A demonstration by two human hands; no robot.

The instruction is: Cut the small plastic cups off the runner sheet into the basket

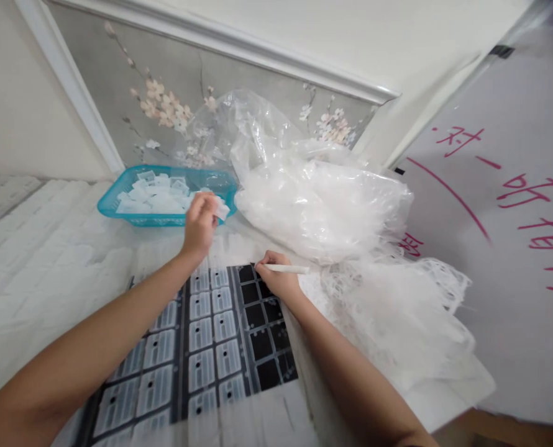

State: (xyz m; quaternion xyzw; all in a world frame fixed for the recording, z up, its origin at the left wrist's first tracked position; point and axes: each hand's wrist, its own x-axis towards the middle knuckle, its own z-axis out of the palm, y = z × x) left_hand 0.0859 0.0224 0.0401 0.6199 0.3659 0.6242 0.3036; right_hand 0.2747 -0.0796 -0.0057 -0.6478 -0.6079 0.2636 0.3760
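Observation:
At the right end of a blue plastic basket (139, 218), my left hand (199, 225) is closed on a small translucent white plastic piece (221, 208); whether it holds more than one I cannot tell. Similar pieces (158, 195) are heaped in the basket. My right hand (277, 278) grips a slim white pen-like stick (289, 269); its tip is hidden by the fingers. That hand rests at the far right corner of a black gridded sheet (263, 341). Clear rectangular pieces with dark dots (201, 335) fill its left and middle columns, while the right columns show black squares.
A large clear bag (323, 211) of white material stands behind my right hand. White lacy netting (397, 310) lies to the right, beside a whiteboard (504, 205) with red writing. White sheeting with a raised pattern (38, 267) covers the left. A framed floral panel (164, 81) is behind.

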